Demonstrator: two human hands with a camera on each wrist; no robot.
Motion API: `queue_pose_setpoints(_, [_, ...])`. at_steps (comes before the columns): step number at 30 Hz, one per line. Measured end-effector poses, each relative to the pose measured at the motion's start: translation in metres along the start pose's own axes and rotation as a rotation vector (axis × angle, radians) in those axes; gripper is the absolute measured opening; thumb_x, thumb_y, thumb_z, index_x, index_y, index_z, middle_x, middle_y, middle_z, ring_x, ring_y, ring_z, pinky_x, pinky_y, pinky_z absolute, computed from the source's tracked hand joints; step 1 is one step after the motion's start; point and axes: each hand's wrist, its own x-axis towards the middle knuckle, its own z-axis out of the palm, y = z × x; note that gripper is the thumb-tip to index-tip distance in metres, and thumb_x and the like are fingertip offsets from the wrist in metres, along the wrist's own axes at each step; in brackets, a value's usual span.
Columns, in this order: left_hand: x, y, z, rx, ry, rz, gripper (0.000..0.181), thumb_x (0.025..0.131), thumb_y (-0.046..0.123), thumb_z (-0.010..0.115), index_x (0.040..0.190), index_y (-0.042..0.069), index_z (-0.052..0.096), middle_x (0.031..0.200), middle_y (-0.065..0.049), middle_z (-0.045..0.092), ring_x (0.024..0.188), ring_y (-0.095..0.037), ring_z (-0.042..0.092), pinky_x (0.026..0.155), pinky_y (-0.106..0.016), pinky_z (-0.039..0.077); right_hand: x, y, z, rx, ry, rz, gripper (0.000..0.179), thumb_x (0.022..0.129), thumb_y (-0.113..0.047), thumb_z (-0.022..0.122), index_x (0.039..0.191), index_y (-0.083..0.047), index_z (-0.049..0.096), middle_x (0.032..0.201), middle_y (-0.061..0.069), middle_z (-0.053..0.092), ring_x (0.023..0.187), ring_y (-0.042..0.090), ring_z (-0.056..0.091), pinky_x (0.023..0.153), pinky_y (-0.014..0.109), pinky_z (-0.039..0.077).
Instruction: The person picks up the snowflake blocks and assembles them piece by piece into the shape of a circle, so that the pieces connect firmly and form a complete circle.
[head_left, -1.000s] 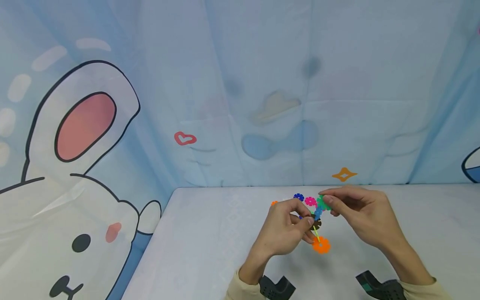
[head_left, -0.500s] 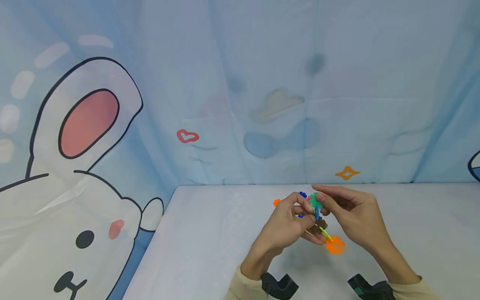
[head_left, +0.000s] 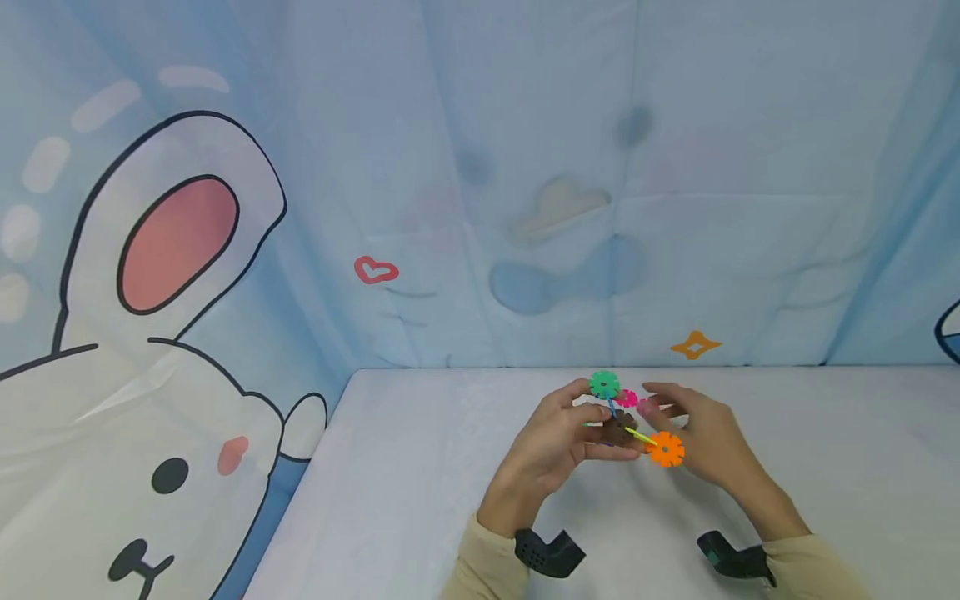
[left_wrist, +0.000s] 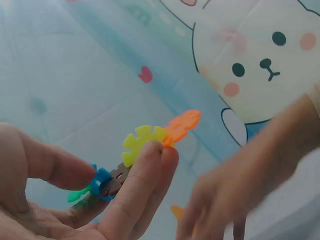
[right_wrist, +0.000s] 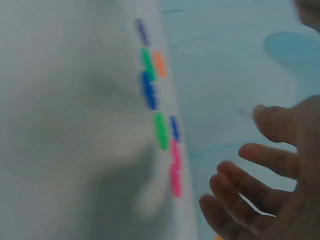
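Note:
My left hand point(head_left: 551, 442) holds a joined chain of notched plastic snowflake discs above the table. A green disc point(head_left: 604, 384) forms its upper end, followed by a blue disc point(left_wrist: 102, 177), a brown disc point(head_left: 621, 428) and a yellow disc point(left_wrist: 142, 144). At the other end is an orange disc point(head_left: 666, 449). In the left wrist view the thumb lies by the blue disc and fingers cross the brown and yellow ones. Just right of the chain is my right hand point(head_left: 708, 437), fingers loosely bent and holding nothing, near pink discs point(head_left: 627, 398) on the table.
Several loose discs, among them a purple disc point(right_wrist: 142, 32), a blue disc point(right_wrist: 148, 91) and a green disc point(right_wrist: 161, 131), lie on the white table point(head_left: 420, 492), blurred. A printed blue curtain point(head_left: 480, 167) rises behind the table's far edge.
The green disc, earlier in my right fingers, now sits on the chain at the blue disc. The right hand has let go and drawn down and right; the chain's orange end has swung up.

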Motion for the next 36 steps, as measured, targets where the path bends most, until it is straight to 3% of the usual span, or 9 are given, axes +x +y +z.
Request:
queue_pose_setpoints(4, [0.004,-0.002,-0.003,-0.11,0.047,0.003,0.022,0.108,0.01,0.051,0.125,0.004,0.063,0.104,-0.009,0.07,0.09,-0.021,0.076,0.094,-0.057,0.06,-0.004,0.007,0.031,-0.049,-0.11,-0.14,0.056,0.092,-0.008,0.08,0.143,0.004,0.06,0.143,0.033,0.059,0.126,0.058,0.055,0.1,0.077,0.048])
queue_pose_setpoints(8, [0.006,-0.003,-0.005,-0.123,0.094,0.035,0.015,0.111,0.014,0.048,0.111,0.008,0.062,0.092,-0.007,0.067,0.083,-0.018,0.073,0.09,-0.052,0.063,-0.011,-0.003,0.046,-0.062,-0.253,-0.124,0.06,0.095,-0.018,0.079,0.148,0.002,0.057,0.155,0.024,0.054,0.142,0.052,0.048,0.113,0.075,0.039])
queue_pose_setpoints(10, [0.007,-0.003,-0.005,-0.112,0.105,0.047,0.014,0.112,0.014,0.048,0.11,0.008,0.061,0.092,-0.007,0.066,0.083,-0.017,0.073,0.088,-0.05,0.064,-0.012,-0.007,0.048,-0.076,-0.288,-0.11,0.059,0.097,-0.02,0.078,0.148,0.001,0.057,0.152,0.02,0.059,0.141,0.046,0.053,0.116,0.072,0.04])
queue_pose_setpoints(22, [0.004,-0.002,-0.004,-0.082,0.114,0.051,0.015,0.111,0.013,0.049,0.114,0.007,0.062,0.094,-0.007,0.067,0.085,-0.018,0.073,0.088,-0.049,0.064,-0.005,-0.012,0.044,-0.125,-0.288,0.002,0.051,0.093,-0.01,0.081,0.14,0.003,0.064,0.139,0.023,0.068,0.13,0.047,0.061,0.11,0.068,0.048])
queue_pose_setpoints(28, [0.003,-0.001,-0.003,-0.099,0.085,0.043,0.011,0.11,0.012,0.051,0.112,0.008,0.061,0.092,-0.006,0.066,0.084,-0.017,0.073,0.09,-0.051,0.063,-0.004,-0.004,0.043,-0.088,-0.284,0.153,0.06,0.087,-0.019,0.088,0.139,0.0,0.066,0.137,0.026,0.067,0.127,0.051,0.06,0.109,0.073,0.045])
queue_pose_setpoints(31, [0.002,0.0,-0.002,-0.083,0.07,0.039,0.011,0.109,0.014,0.053,0.111,0.008,0.061,0.093,-0.006,0.068,0.085,-0.017,0.075,0.09,-0.053,0.063,-0.005,0.004,0.04,-0.071,-0.263,0.134,0.062,0.086,-0.024,0.09,0.14,-0.004,0.067,0.131,0.024,0.07,0.121,0.049,0.063,0.104,0.074,0.048])
queue_pose_setpoints(34, [0.001,0.002,-0.001,-0.047,0.046,0.044,0.015,0.111,0.017,0.052,0.112,0.005,0.062,0.095,-0.007,0.07,0.084,-0.018,0.076,0.089,-0.054,0.063,-0.003,0.011,0.033,-0.058,-0.235,0.036,0.036,0.087,-0.019,0.088,0.117,-0.004,0.075,0.101,0.013,0.075,0.091,0.032,0.069,0.087,0.05,0.062])
queue_pose_setpoints(36, [0.0,0.002,0.0,-0.019,0.023,0.049,0.019,0.112,0.018,0.052,0.113,0.003,0.063,0.095,-0.007,0.069,0.081,-0.017,0.076,0.088,-0.053,0.064,-0.001,0.015,0.024,-0.035,-0.213,-0.011,0.018,0.088,-0.013,0.086,0.099,-0.005,0.073,0.084,0.003,0.069,0.076,0.019,0.061,0.071,0.033,0.058])
